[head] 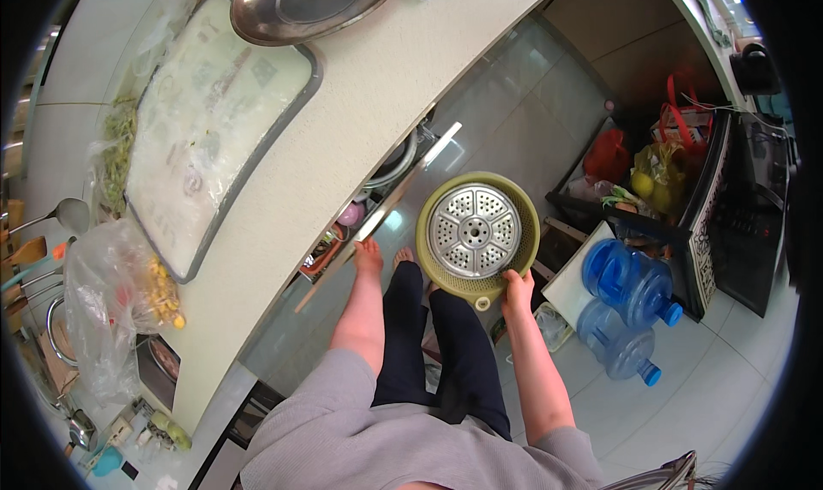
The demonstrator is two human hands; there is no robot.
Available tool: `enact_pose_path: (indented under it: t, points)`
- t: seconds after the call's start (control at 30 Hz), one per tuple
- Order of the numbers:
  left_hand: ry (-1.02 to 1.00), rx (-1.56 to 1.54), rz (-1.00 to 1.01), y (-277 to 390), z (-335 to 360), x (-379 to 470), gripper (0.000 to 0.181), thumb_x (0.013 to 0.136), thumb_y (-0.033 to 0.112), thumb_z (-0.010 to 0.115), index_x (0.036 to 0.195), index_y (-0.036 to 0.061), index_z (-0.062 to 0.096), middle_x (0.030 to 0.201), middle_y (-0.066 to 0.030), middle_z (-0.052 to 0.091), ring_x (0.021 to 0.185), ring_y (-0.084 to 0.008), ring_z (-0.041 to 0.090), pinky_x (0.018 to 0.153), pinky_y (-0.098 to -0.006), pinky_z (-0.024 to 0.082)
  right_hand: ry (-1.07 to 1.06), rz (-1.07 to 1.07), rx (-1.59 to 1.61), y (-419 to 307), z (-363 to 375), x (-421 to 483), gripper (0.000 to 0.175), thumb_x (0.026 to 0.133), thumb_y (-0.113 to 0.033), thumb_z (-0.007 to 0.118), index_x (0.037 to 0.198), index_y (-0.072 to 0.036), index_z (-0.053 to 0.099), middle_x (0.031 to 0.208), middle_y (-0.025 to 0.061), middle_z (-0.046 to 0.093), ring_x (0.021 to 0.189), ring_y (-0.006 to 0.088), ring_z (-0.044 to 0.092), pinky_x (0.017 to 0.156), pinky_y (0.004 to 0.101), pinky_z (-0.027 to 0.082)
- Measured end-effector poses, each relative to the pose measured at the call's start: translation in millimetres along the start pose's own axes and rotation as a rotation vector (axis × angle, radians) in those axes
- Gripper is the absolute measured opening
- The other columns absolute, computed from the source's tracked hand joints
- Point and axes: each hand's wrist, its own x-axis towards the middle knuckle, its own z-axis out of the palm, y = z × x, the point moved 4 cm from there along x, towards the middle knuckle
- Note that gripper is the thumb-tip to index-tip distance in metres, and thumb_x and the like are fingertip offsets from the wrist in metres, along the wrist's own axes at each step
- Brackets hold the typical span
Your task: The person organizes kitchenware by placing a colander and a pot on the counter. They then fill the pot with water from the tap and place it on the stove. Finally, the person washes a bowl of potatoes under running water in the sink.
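Observation:
In my right hand (518,292) is the rim of a yellow-green plastic colander (448,280), held out over the floor. A round perforated metal steamer plate (476,231) lies inside it. My left hand (368,257) is at the top edge of a partly pulled-out drawer front (398,197) below the counter; its fingertips are partly hidden. Within the drawer sit a metal pot or pan (393,166), a pink round item (351,214) and an orange-red container (325,255).
Left of me runs a pale countertop (360,114) with a plastic-covered board (218,123) and a metal pan (315,4). On the right, large blue water bottles (630,284) lie near a black shelf rack (617,215) holding bags. A microwave-like black appliance (749,213) stands beyond.

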Motion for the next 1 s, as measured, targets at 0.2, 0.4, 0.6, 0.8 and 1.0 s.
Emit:
enact_pose_path:
  t: [0.2, 0.4, 0.6, 0.8, 1.0]
  points:
    - [0.127, 0.197, -0.266, -67.5, -60.3, -46.2, 0.041, 0.099, 0.038, 0.027, 0.109, 0.0121, 0.056, 0.105, -0.0023, 0.061, 0.092, -0.0143, 0.058, 0.087, -0.0334, 0.045, 0.017, 0.023, -0.005, -11.4, 24.3, 11.0, 0.030, 0.075, 0.001, 0.050, 0.104, -0.005, 0.052, 0.085, 0.0055, 0.056, 0.068, 0.0180, 0.056, 0.052, 0.0312, 0.048]
    - [0.292, 0.123, -0.612, -95.9, -74.5, -71.0, 0.037, 0.096, 0.027, 0.030, 0.100, 0.0083, 0.061, 0.098, -0.0081, 0.065, 0.085, -0.0201, 0.061, 0.078, -0.0415, 0.051, 0.013, 0.019, -0.031, -14.4, 39.6, 43.0, 0.025, 0.075, -0.002, 0.052, 0.100, -0.007, 0.050, 0.077, 0.0039, 0.054, 0.060, 0.0166, 0.053, 0.042, 0.0296, 0.040]
    - [0.135, 0.419, -0.597, -62.6, 65.7, -153.9, 0.040, 0.091, 0.027, 0.045, 0.123, 0.0042, 0.049, 0.123, -0.0164, 0.053, 0.114, -0.0335, 0.049, 0.099, -0.0544, 0.035, 0.096, 0.009, -0.030, -16.1, 15.7, 68.7, 0.029, 0.076, -0.002, 0.052, 0.104, -0.009, 0.051, 0.086, 0.0020, 0.057, 0.066, 0.0156, 0.058, 0.045, 0.0290, 0.044]
    - [-0.084, 1.445, 0.346, -84.5, 121.1, -21.3, 0.087, 0.074, 0.045, 0.069, 0.138, 0.0023, 0.030, 0.139, -0.0231, 0.035, 0.129, -0.0342, 0.034, 0.104, -0.0425, 0.032, 0.151, -0.030, -0.006, -23.7, -10.1, 89.7, 0.030, 0.076, -0.001, 0.052, 0.105, -0.008, 0.050, 0.088, 0.0038, 0.057, 0.072, 0.0183, 0.060, 0.051, 0.0315, 0.052]
    - [0.035, 1.230, -0.008, -164.2, 122.0, 50.5, 0.101, 0.064, 0.049, 0.075, 0.139, 0.0009, 0.029, 0.142, -0.0257, 0.030, 0.131, -0.0340, 0.033, 0.105, -0.0405, 0.032, 0.166, -0.140, 0.034, -36.8, -25.0, 94.6, 0.029, 0.074, -0.001, 0.053, 0.103, -0.007, 0.051, 0.083, 0.0027, 0.057, 0.061, 0.0147, 0.058, 0.040, 0.0244, 0.042]
